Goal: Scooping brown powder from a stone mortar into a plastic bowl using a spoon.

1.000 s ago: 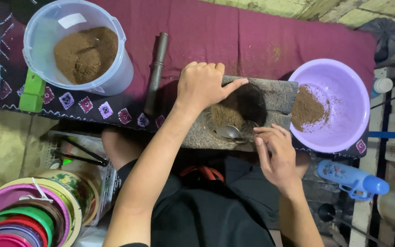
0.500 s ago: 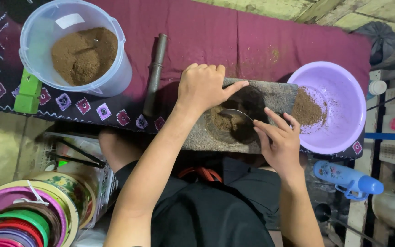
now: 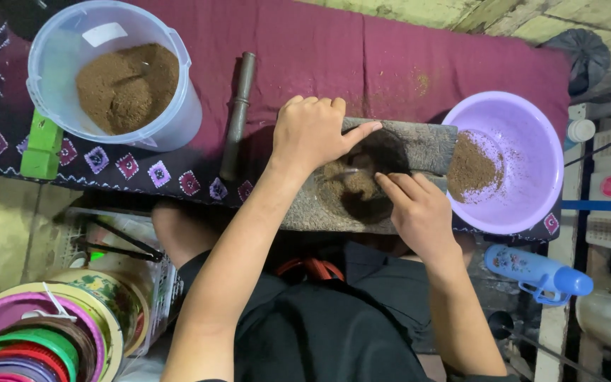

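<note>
Powder, brown and heaped, fills the clear tub (image 3: 111, 78) far left of the grinding stone (image 3: 369, 177). A dark stone roller (image 3: 238, 117) lies just left of the stone on the maroon cloth (image 3: 390, 64). The left hand (image 3: 312, 134) rests palm down on the stone's left end, fingers curled, gripping nothing. Over the stone's middle, the right hand (image 3: 419, 212) pinches a spoon (image 3: 341, 173) in the brown powder (image 3: 351, 185). A purple basin (image 3: 525, 141) touches the stone's right end.
</note>
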